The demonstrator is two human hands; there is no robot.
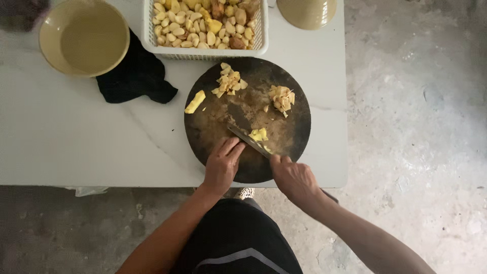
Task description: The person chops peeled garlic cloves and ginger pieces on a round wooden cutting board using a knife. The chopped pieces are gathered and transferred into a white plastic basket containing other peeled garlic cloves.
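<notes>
Head view: I see right hand (294, 177) gripping knife (248, 138), blade angled toward upper left; left hand (222, 165) fingers flat beside it, yellow pieces (258, 134) just past blade.

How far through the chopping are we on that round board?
Done: two chopped heaps lie at the back of the round board. In hand: the right hand holds the knife by a small yellow piece, the left hand resting on the board. Left: one whole strip, and a basket full of pieces.
</notes>
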